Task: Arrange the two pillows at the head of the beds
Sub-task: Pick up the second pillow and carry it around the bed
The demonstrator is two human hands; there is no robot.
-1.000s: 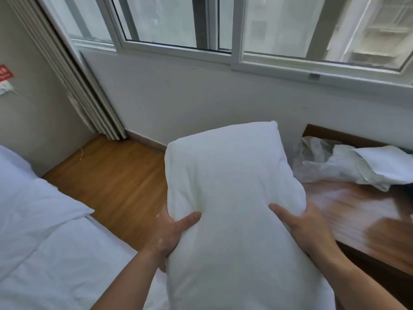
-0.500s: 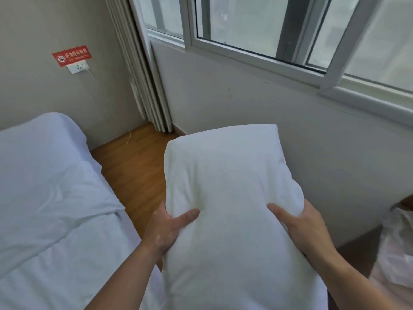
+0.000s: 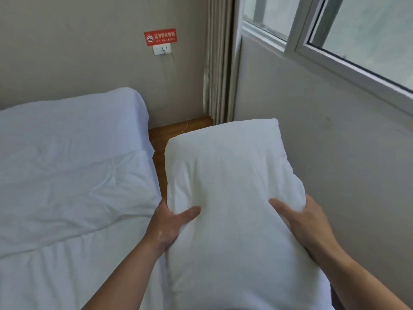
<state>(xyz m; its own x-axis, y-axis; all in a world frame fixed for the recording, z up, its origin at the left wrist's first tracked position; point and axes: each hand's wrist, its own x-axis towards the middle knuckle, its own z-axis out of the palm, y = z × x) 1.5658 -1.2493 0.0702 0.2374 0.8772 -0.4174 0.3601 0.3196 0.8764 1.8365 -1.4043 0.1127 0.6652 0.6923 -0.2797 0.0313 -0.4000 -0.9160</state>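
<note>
I hold one white pillow (image 3: 232, 198) upright in front of me, its top corner toward the room's corner. My left hand (image 3: 169, 222) grips its left edge, thumb pressed into the front. Gripping the right edge is my right hand (image 3: 306, 222), thumb on the front too. The bed (image 3: 67, 175), covered in white sheet and folded duvet, lies to the left, its head end against the beige wall. The pillow hangs beside the bed, over the gap by the window wall. No second pillow is in view.
A narrow strip of wooden floor (image 3: 176, 130) runs between the bed and the window wall. A red no-smoking sign (image 3: 160, 37) and a socket (image 3: 162, 49) with a cable sit on the head wall. A curtain (image 3: 218, 63) hangs in the corner; the window (image 3: 335, 32) is at upper right.
My view has swung left, from the wooden desk with crumpled cloth to the bed's head end and the wall. Both hands keep the same grip on the pillow.
</note>
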